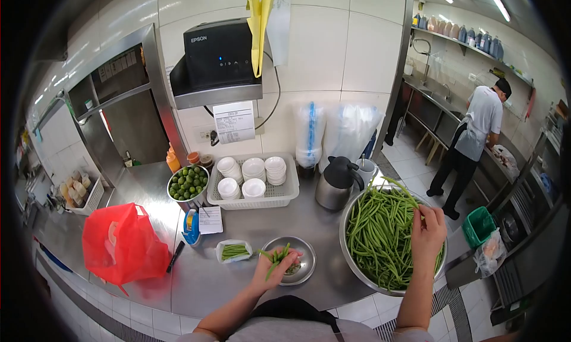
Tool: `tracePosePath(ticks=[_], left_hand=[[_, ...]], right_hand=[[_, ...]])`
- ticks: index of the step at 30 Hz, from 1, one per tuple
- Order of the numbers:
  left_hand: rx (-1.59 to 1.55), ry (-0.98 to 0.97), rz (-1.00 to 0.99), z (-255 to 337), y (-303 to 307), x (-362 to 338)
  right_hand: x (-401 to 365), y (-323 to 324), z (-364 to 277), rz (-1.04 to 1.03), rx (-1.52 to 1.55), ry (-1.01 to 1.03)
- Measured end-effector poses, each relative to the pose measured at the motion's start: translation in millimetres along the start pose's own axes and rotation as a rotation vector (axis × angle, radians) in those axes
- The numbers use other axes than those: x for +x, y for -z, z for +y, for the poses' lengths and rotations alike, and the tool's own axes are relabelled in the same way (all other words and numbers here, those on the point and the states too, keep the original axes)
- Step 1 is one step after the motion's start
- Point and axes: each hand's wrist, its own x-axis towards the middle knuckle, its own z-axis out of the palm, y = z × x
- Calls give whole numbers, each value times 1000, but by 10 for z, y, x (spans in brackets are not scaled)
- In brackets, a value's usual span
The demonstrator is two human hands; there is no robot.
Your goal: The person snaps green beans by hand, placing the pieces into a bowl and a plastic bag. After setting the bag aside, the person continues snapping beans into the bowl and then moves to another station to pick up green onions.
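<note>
My left hand (278, 269) is closed around several short green bean pieces (275, 255), above a small metal bowl (308, 262) with some bits in its bottom. Over the right side of a large metal bowl (345, 239) full of long green beans (380, 235), my right hand (427, 223) has its fingers pinched together at the end of a bean (399, 188). Left of the small bowl lies a clear plastic bag (234, 251) with cut beans inside.
A thermal jug (334, 187) stands behind the large bowl. Farther left are a white basket (279, 202) of small bowls, a bowl of limes (188, 182), a tape dispenser (191, 226), a black marker (175, 256) and a red bag (122, 244). Another person (479, 127) stands at the back sink.
</note>
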Motion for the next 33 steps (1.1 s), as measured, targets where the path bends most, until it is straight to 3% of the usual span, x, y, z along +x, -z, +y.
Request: tracePosePath(ticks=[1,3,4,6,9,11,12,15,17,20,21,25,27,28,29,32,33], left_hand=[[2,7,-1,-8,0,8],[76,-222,20,-16,-5,56],[79,-219,14,38,-2,42],[295,-388,-6,237,2,-22],[354,-262,33,364,-68,-28],[293,-285,111,140,-24,115],[248,-171,134,73,16,174],[29,97,181,-188,170,221],[28,189,50,-218,235,224],[109,87,-45,-396,189,189],[295,114,-92,-340,217,178],[177,115,-45,-398,246,162],[473,-113,96,-335,280,95],[619,-230,167,-303,301,79],[615,-228,163,-286,329,71],[477,-291,166,-169,370,6],[618,-312,138,-43,365,36]], right_hand=[[-54,12,-104,-5,-1,-6],[-174,-7,-365,79,54,84],[-213,-40,-500,75,92,183],[-352,-231,-721,-17,379,101],[-600,-654,-820,-374,794,-167],[-795,-944,-857,-623,955,-534],[-845,-1046,-868,-689,959,-589],[-1109,-1317,-811,-724,1288,-948],[-1186,-1375,-785,-757,1287,-1015],[-1256,-1414,-789,-786,1338,-1084],[-1262,-1422,-807,-804,1324,-1058],[-1309,-1448,-816,-843,1186,-949],[-1330,-1451,-766,-844,1090,-894],[-1342,-1434,-741,-784,840,-522],[-1355,-1426,-725,-707,583,-162],[-1310,-1337,-813,-741,663,-44],[-1274,-1313,-860,-745,665,-43]])
